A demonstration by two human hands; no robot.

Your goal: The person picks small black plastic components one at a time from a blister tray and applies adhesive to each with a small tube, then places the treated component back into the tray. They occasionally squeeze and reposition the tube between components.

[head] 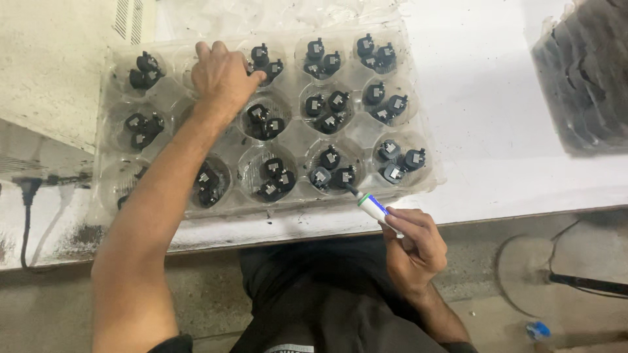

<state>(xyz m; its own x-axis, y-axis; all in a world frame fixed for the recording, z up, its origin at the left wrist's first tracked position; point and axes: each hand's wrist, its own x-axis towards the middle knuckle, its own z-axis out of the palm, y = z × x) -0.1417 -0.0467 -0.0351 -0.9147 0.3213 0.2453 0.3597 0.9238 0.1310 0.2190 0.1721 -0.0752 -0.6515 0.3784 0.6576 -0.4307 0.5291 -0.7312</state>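
Note:
A clear plastic tray (433,175) with round cups lies on the white table (497,131). Most cups hold up to 3 small black parts (329,168) with grey faces. My left hand (222,75) reaches across the tray to the upper row, palm down, fingers resting in a cup next to black parts (265,62); I cannot tell whether it grips any. My right hand (412,245) holds a white marker (373,207) with a green and blue band. The marker's dark tip touches the tray's near rim by the lower-right cups.
A dark bag or stack of black parts (585,72) sits at the table's right edge. A black cable (26,209) hangs at the left. Below the table edge are my dark-clothed lap, a grey floor and a round stand base (530,274).

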